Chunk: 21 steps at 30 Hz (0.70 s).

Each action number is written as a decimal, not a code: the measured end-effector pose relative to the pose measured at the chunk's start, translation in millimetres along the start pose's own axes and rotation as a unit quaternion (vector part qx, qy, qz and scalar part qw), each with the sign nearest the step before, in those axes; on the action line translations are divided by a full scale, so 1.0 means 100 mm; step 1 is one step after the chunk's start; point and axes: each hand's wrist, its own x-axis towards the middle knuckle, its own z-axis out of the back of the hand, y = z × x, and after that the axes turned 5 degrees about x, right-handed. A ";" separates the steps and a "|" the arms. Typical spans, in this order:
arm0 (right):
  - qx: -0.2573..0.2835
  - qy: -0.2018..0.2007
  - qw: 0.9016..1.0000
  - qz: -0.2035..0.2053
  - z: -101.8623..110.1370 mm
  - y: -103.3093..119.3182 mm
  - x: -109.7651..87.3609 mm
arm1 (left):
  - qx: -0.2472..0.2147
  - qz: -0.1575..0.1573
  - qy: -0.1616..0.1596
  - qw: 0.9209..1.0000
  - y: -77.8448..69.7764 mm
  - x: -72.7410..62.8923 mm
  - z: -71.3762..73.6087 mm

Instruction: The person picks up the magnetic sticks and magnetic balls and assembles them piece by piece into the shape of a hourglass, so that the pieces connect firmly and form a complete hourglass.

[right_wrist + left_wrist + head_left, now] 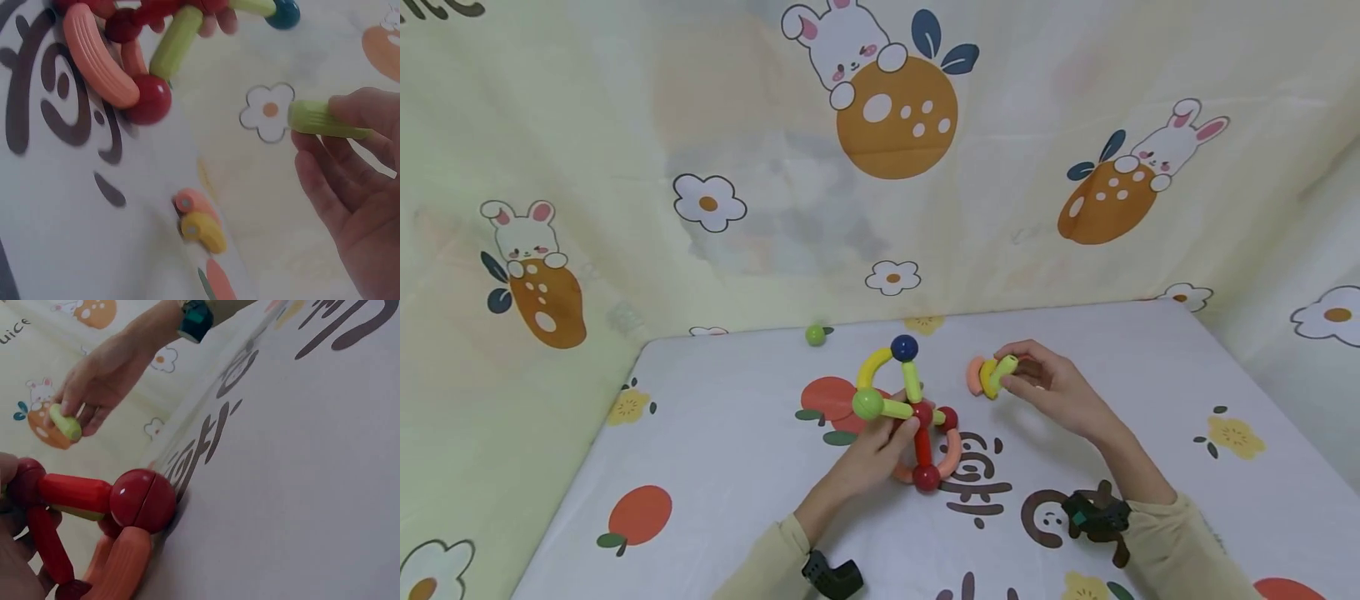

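My left hand (871,454) grips a built figure of balls and rods near its red centre ball (921,414). The figure has a dark blue ball (905,347) on top, a green ball (868,403) at left, a yellow curved rod (872,367) between them, and red balls with salmon curved rods (952,452) below. Between thumb and fingers, my right hand (1051,387) pinches a light green rod (322,119), held apart from the figure. Beneath it on the table lie a yellow curved piece (203,232) and a salmon curved piece (197,203), side by side.
A loose green ball (816,335) sits near the table's back edge. The white tablecloth (730,517) carries printed fruit, flowers and lettering. A patterned curtain (775,125) hangs behind the table. Dark wrist devices (832,575) are strapped at both sleeves.
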 end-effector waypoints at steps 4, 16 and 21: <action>0.012 0.004 0.999 0.033 -0.14 0.08 0.02 | -0.004 -0.012 0.006 1.000 0.01 0.01 0.03; 0.007 0.016 0.994 0.109 -0.53 0.45 -0.03 | 0.002 -0.008 0.004 1.000 -0.02 0.01 0.05; 0.018 0.021 0.993 0.114 -0.64 0.61 -0.03 | -0.006 -0.022 0.009 1.000 -0.03 0.02 0.05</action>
